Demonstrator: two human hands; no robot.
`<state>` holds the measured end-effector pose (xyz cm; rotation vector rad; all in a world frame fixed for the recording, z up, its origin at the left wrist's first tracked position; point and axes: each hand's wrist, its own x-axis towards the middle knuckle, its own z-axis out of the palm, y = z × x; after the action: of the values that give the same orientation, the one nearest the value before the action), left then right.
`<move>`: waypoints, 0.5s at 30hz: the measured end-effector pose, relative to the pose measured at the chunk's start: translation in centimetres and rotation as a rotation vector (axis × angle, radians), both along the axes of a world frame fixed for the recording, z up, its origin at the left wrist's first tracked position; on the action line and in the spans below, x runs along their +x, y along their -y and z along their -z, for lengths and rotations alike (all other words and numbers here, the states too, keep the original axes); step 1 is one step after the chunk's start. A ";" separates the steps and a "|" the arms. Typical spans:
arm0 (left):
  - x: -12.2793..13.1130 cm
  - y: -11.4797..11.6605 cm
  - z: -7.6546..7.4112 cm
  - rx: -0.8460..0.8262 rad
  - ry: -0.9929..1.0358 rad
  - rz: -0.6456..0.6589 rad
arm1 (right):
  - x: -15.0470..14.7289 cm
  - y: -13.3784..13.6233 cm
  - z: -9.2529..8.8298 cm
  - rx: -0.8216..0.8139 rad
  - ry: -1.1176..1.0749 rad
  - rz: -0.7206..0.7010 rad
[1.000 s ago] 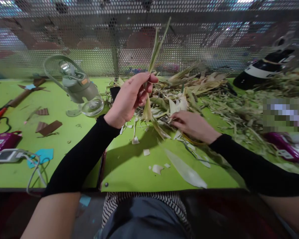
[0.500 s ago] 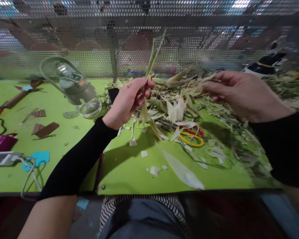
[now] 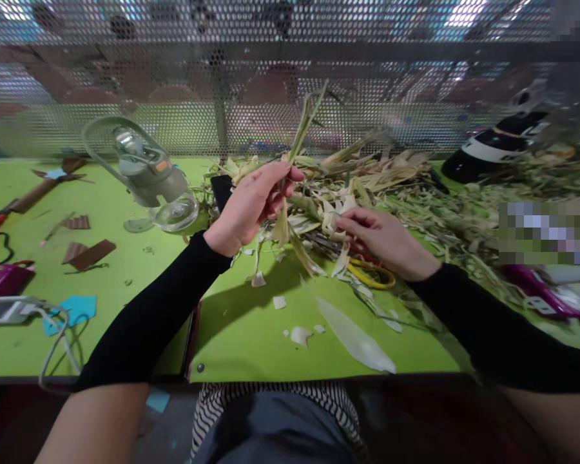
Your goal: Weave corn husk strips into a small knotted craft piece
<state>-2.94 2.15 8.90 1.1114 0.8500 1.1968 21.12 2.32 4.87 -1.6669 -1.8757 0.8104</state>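
My left hand (image 3: 263,196) is closed around a small bundle of dried corn husks (image 3: 303,132); strips stick up above my fingers and one pale end hangs down below. To its right, my right hand (image 3: 386,241) pinches a pale corn husk (image 3: 329,222) at the front of a heaped pile of husks (image 3: 391,171). Scissors with yellow (image 3: 374,278) and red handles lie under my right hand, partly hidden by it and by husk scraps. A long pale husk (image 3: 355,338) lies flat near the front edge.
A perforated metal screen (image 3: 217,77) stands behind the green table (image 3: 251,345). On the left are a grey-green handled bottle (image 3: 147,174), brown cardboard scraps (image 3: 89,253), blue paper (image 3: 80,312) and a white cable. A black bottle (image 3: 483,151) and a purple packet (image 3: 536,296) lie at right.
My right hand has moved left and down from above the pile's right side to the pale husk in the middle. My left hand stays nearly still with its bundle.
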 end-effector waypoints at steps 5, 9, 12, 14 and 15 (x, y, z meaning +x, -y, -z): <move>0.0 -0.4 0.6 0.030 0.026 0.057 | 0.4 0.6 -6.5 0.260 -0.340 0.065; 0.1 -0.7 1.2 0.034 0.013 0.072 | -0.1 1.2 -9.7 0.580 -0.467 0.029; 0.3 -0.7 1.6 0.028 -0.003 0.089 | -0.3 1.0 -8.5 0.312 -0.260 -0.096; 0.6 -0.6 1.9 0.011 -0.035 0.093 | -0.2 0.7 -6.8 0.218 0.011 -0.131; 0.8 -0.5 2.1 0.003 -0.052 0.099 | -0.2 0.6 -5.9 0.262 0.065 -0.140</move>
<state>-2.12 2.67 6.78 1.1778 0.8239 1.0914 20.87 1.69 10.79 -1.4288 -2.0623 0.5401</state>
